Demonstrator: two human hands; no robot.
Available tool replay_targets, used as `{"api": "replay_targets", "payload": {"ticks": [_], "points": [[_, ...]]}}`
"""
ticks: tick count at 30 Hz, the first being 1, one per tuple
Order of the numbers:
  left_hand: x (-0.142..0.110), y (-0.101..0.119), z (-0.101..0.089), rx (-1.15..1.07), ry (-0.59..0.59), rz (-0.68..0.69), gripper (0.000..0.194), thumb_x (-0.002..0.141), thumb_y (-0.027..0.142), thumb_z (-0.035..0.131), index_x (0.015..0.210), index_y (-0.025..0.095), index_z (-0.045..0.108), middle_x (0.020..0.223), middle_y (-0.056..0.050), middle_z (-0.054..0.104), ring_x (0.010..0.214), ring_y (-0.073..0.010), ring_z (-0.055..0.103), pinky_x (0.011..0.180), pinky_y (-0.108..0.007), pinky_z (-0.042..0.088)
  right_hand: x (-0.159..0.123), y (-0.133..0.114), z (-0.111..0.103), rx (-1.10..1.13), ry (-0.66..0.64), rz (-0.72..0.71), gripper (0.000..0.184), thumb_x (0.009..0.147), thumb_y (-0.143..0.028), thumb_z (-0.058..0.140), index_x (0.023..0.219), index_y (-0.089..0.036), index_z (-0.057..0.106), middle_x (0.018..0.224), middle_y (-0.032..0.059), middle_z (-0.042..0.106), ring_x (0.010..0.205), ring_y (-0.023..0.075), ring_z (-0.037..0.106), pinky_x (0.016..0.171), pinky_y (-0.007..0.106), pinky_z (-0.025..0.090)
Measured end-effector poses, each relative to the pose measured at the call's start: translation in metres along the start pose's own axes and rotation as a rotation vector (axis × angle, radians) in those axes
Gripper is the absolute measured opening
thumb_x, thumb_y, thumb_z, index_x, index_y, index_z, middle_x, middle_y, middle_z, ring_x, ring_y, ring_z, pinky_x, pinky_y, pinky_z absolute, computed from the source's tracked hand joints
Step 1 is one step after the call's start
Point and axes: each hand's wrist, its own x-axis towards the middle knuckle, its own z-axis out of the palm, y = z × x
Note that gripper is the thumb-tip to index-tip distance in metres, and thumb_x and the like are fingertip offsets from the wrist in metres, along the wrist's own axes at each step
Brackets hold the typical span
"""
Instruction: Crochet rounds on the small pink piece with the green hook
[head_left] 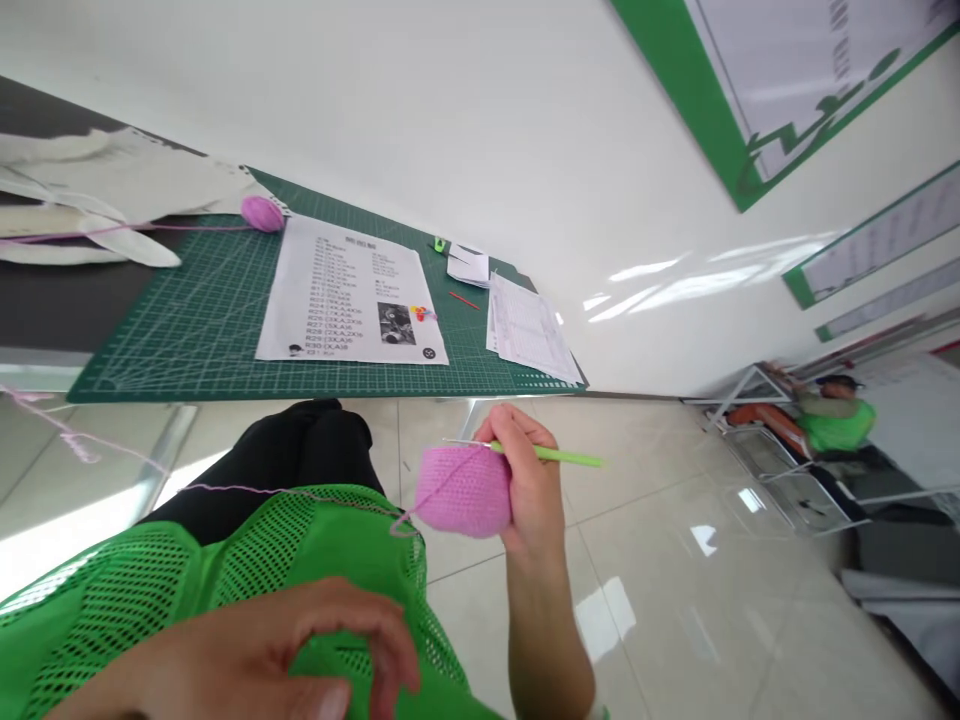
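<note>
My right hand (532, 480) grips a pink crochet piece (461, 495), cup-shaped with rows of stitches, together with a crochet hook (562, 457) that has a light green handle. The hook's metal end lies across the top of the piece. A pink yarn strand (277, 490) runs from the piece leftward over my lap. Below and to the left, my left hand (247, 650) is over the green mesh vest (330, 540), fingers curved and apart, with nothing in them.
A green cutting mat (195, 310) covers the table ahead, bearing a printed pattern sheet (352, 290), a pink yarn ball (262, 213), more papers (529, 325) and a thin red stick (464, 300). White cloth (135, 170) lies at left. Another person (832, 415) sits far right.
</note>
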Motion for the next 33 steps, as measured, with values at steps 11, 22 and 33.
{"api": "replay_targets", "payload": {"ticks": [11, 22, 33], "points": [[0.017, 0.053, -0.024, -0.813, 0.900, 0.144, 0.044, 0.108, 0.023, 0.034, 0.114, 0.023, 0.077, 0.109, -0.006, 0.080, 0.103, -0.0211, 0.076, 0.095, -0.041, 0.067, -0.031, 0.031, 0.044, 0.106, 0.101, 0.190, 0.052, 0.086, -0.062, 0.069, 0.059, -0.021, 0.052, 0.059, -0.0038, 0.045, 0.054, 0.0110, 0.043, 0.047, 0.023, 0.033], [-0.010, -0.002, -0.055, 0.485, 0.816, 0.193, 0.050, 0.085, 0.025, 0.083, 0.132, 0.041, 0.077, 0.135, 0.000, 0.077, 0.145, -0.0364, 0.053, 0.133, -0.055, 0.018, -0.037, 0.024, 0.033, -0.012, 0.082, 0.141, 0.054, 0.094, -0.062, 0.064, 0.060, -0.020, 0.056, 0.057, -0.0029, 0.046, 0.054, 0.0112, 0.043, 0.048, 0.022, 0.035], [-0.021, 0.025, -0.062, -0.123, 0.806, 0.043, 0.029, 0.093, 0.041, 0.073, 0.072, 0.022, 0.072, 0.078, -0.001, 0.062, 0.077, -0.0177, 0.060, 0.073, -0.025, 0.057, -0.032, 0.014, 0.025, -0.171, -0.036, 0.061, 0.049, 0.093, -0.058, 0.065, 0.062, -0.021, 0.058, 0.058, -0.0030, 0.045, 0.051, 0.0109, 0.040, 0.044, 0.023, 0.029]]}}
